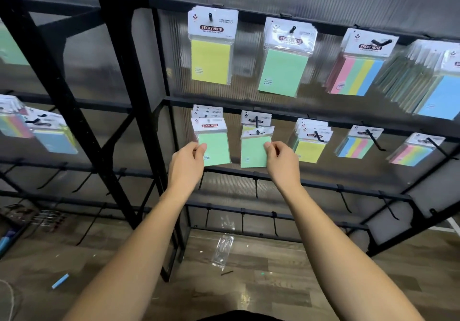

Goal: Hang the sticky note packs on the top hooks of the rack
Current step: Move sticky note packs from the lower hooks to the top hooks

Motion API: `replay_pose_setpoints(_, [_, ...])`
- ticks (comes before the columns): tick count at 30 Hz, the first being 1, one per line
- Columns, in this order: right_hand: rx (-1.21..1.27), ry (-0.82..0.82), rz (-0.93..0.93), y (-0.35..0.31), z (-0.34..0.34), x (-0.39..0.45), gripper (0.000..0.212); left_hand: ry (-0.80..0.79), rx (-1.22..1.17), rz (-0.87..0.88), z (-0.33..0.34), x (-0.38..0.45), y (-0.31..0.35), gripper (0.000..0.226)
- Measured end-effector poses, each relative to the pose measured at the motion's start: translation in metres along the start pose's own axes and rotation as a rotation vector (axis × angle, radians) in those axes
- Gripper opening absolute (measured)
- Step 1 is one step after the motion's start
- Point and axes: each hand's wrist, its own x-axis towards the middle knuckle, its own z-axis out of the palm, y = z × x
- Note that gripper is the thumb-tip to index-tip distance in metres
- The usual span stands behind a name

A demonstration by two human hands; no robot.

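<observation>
Four top hooks of black metal rack (pixel 159 46) stocked; my left hand (pixel 188 161) and right hand (pixel 280 157) each pinching green cellophane-wrapped sticky note pack (pixel 215 148), (pixel 254 152) at second rail; both unhung.

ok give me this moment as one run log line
left hand: pinches green pack | right hand: pinches second green pack | both packs: second-row hooks | top-row green pack: hung

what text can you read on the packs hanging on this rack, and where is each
"STICKY NOTE": header card of the yellow pack, top row.
"STICKY NOTE": green pack, top row, slightly blurred.
"STICKY NOTE": striped pack, top row.
"STICKY NOTE": green pack in the left hand, second row.
Smaller print under each title, the corner logos and the remaining second-row headers are too small or blurred to read.
</observation>
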Motion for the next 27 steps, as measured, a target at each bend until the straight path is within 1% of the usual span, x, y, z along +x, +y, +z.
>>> replay_pose_setpoints(5, [0.076, -0.01, -0.147, -0.017, -0.037, -0.026, 0.021, -0.011, -0.053, 0.056, -0.014, -0.018, 0.023, 0.041])
replay_pose_setpoints(12, [0.177, 0.121, -0.258, -0.041, -0.072, -0.037, 0.02, -0.018, -0.136, 0.168, -0.028, -0.023, 0.051, 0.042])
replay_pose_setpoints(20, [0.221, 0.23, -0.35, -0.083, -0.091, -0.001, 0.024, 0.017, -0.18, 0.266, -0.03, -0.011, 0.075, 0.041])
replay_pose_setpoints(24, [0.197, 0.275, -0.358, -0.102, -0.096, 0.019, 0.023, 0.024, -0.177, 0.292, -0.029, -0.005, 0.078, 0.038])
replay_pose_setpoints(27, [0.199, 0.269, -0.345, -0.111, -0.099, 0.03, 0.022, 0.02, -0.164, 0.291, -0.029, -0.004, 0.078, 0.038])
